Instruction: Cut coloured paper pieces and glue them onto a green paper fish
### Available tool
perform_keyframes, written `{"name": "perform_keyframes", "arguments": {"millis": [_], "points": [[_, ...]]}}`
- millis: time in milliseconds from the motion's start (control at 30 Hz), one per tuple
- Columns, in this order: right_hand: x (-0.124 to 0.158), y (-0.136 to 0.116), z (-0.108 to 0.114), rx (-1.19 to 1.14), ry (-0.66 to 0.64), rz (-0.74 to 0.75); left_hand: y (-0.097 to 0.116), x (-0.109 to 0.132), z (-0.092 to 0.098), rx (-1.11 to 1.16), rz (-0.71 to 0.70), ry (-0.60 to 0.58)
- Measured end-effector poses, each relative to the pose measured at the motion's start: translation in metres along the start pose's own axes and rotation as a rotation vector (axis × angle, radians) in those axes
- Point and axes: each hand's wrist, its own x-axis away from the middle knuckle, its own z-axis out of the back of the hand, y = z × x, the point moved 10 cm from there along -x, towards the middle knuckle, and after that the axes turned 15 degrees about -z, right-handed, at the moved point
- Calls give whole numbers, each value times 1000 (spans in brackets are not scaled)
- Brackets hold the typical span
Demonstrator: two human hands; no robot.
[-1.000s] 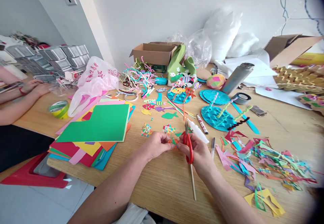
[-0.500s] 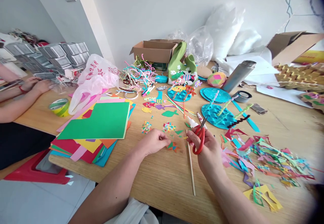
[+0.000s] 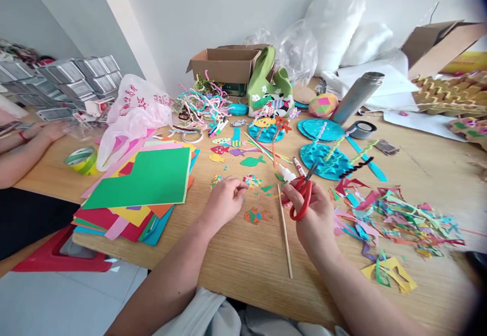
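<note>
My right hand (image 3: 315,214) holds red-handled scissors (image 3: 305,199), blades pointing up and away. My left hand (image 3: 225,201) hovers beside a pile of tiny colored paper bits (image 3: 252,181), thumb and fingertips pinched together; whatever they may hold is too small to see. A second pile of bits (image 3: 216,179) is partly covered by that hand. Just right of its fingers lies an orange paper fish (image 3: 255,216) with green and blue patches. A thin wooden stick (image 3: 284,232) rests between my hands. Behind the scissors are a white glue bottle (image 3: 286,173) and a marker (image 3: 299,166).
Colored paper sheets (image 3: 152,176) are stacked at left, near green-yellow tape (image 3: 81,160). Cut paper fish (image 3: 253,161) lie ahead. Blue discs (image 3: 325,161), a metal flask (image 3: 357,98) and paper scraps (image 3: 399,219) spread right. Another person's arms (image 3: 28,151) rest far left.
My left hand has moved away from the orange fish toward the paper-bit piles, uncovering the fish. My right hand still holds the scissors. The camera view has shifted slightly.
</note>
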Motion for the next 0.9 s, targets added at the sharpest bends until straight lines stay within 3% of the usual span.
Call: {"name": "perform_keyframes", "arguments": {"millis": [400,567,733,900], "points": [[9,-15,2,12,38,163,3,-1,1,126,6,55],[8,-20,7,-10,86,227,23,2,15,134,-36,48],[10,-24,7,0,82,270,56,30,19,-152,-183,-30],[13,-27,6,-2,75,293,75,71,-10,-261,-289,-131]]}}
